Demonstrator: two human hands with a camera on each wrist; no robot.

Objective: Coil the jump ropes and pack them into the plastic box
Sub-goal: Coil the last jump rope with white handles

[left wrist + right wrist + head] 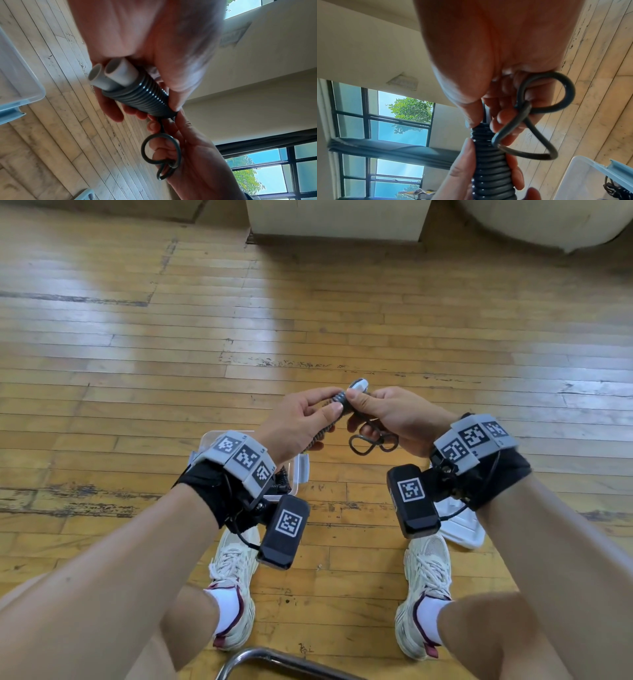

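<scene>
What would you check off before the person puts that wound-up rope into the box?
1. Rope wound tight around the two handles: ok, the coil sits snug.
2. Loose end secured: not ok, the tail hangs in open loops.
3. Left hand grips the bundle: ok.
4. Right hand pinches the rope by the coil's end: ok.
5. Plastic box open: ok, its lid lies apart on the floor.
6. Room left in the box: cannot tell, the left arm hides most of it.
</scene>
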